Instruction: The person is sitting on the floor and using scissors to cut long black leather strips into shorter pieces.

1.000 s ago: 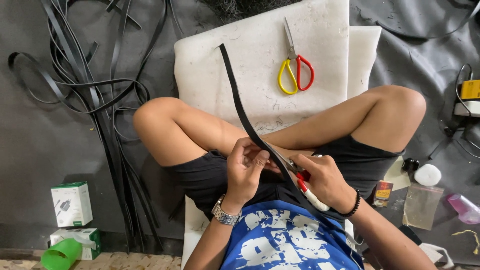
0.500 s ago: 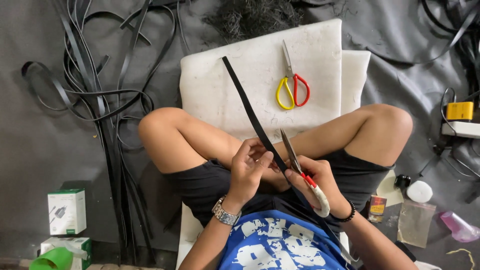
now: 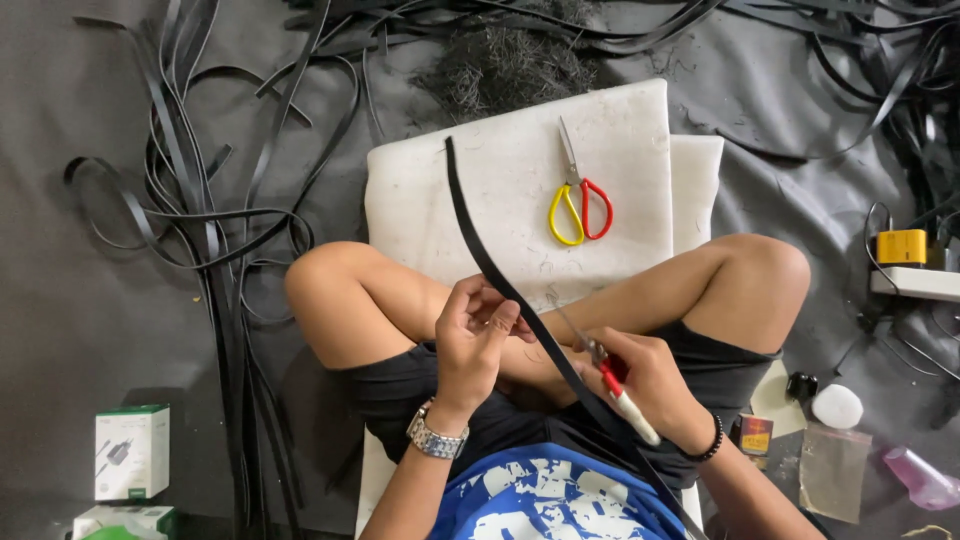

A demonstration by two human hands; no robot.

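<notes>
While the left hand point(image 3: 478, 335) pinched the black strip point(image 3: 497, 275), the right hand point(image 3: 645, 385) gripped red-handled scissors point(image 3: 610, 380) beside it, mid-trim; next needed steady blade alignment.

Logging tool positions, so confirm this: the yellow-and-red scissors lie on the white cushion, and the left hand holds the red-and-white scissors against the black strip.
Wrong hand. In the head view the right hand holds the red-and-white scissors; the left hand pinches the black strip. The rest stands.

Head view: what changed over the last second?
Little. The camera drifted, so the whole scene sits lower in frame. The left hand still pinches the black strip; the right hand still grips the red-and-white scissors, blades at the strip. The yellow-and-red scissors stay on the white foam pad.
</notes>
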